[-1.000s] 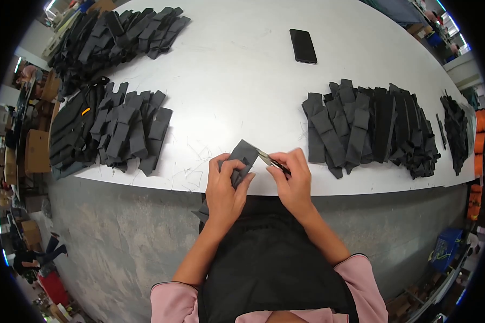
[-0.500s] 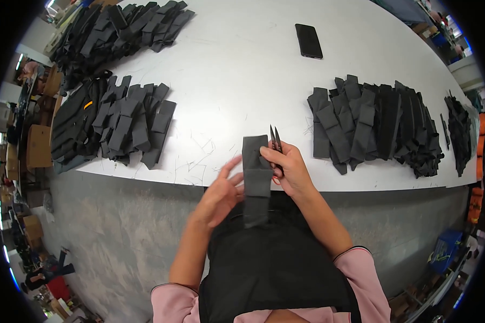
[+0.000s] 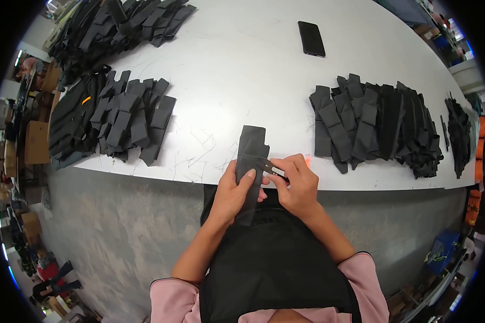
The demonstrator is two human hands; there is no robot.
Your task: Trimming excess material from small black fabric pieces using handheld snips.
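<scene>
In front of my body, at the table's near edge, my left hand [image 3: 230, 195] is closed around a dark grey fabric strip [image 3: 251, 141]. Its thumb lies across the front of the cloth and some fingertips show past the right side. The strip stands roughly upright, its upper part over the table and its lower end against my black apron [image 3: 277, 264]. My right hand [image 3: 300, 185] grips a small pair of thread snips [image 3: 275, 170]. Their blades point left and meet the strip's right edge; the exact tip is hard to make out.
Grey strips lie in a pile [image 3: 346, 121] on the right and another pile [image 3: 132, 116] on the left, beside a black bag [image 3: 75, 126]. A larger heap [image 3: 118, 32] sits far left. A phone [image 3: 311, 39] rests farther back. Loose threads [image 3: 196, 156] litter the white table [image 3: 231, 75].
My left hand has closed on the strip, which my right hand held before. The right hand has let go of the cloth and turned the snips from pointing up to pointing left at its edge.
</scene>
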